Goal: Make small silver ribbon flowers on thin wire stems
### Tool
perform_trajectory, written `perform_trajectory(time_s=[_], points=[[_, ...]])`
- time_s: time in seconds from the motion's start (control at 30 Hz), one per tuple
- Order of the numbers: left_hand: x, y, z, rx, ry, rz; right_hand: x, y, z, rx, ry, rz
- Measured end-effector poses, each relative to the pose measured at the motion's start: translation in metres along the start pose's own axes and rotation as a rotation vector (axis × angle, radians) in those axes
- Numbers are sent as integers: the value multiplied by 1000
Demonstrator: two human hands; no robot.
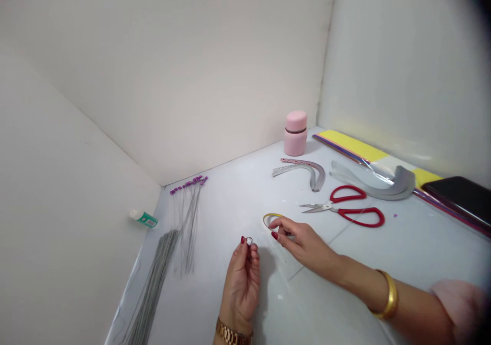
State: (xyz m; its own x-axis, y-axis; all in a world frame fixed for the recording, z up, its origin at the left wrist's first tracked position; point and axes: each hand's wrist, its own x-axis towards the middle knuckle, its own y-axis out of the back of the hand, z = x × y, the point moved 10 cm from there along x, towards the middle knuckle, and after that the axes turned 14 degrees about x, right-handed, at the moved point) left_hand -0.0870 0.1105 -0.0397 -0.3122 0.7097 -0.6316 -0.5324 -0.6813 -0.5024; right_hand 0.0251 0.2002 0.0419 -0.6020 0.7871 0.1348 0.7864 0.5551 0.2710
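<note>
My left hand, palm up over the tabletop, pinches a small whitish, shiny piece between thumb and fingers. Its exact kind is too small to make out. A little to the right, my right hand has its thumb and forefinger closed on a narrow curled strip, yellow on one face and pale on the other. The strip's far end is hidden behind the fingers. Beyond the right hand lie red-handled scissors, blades pointing left.
A bundle of grey wires and thinner stems with purple tips lie left, near a green-and-white tube. Curved strips, a pink jar, grey strips, yellow sheets and a black object lie behind and right.
</note>
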Motion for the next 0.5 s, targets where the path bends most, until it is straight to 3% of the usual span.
perform_trajectory(time_s=[0.33, 0.5], points=[[-7, -16, 26, 336, -310, -120, 0, 13, -17, 116, 41, 35], [-8, -18, 33, 429, -385, -127, 0, 15, -28, 114, 78, 17]])
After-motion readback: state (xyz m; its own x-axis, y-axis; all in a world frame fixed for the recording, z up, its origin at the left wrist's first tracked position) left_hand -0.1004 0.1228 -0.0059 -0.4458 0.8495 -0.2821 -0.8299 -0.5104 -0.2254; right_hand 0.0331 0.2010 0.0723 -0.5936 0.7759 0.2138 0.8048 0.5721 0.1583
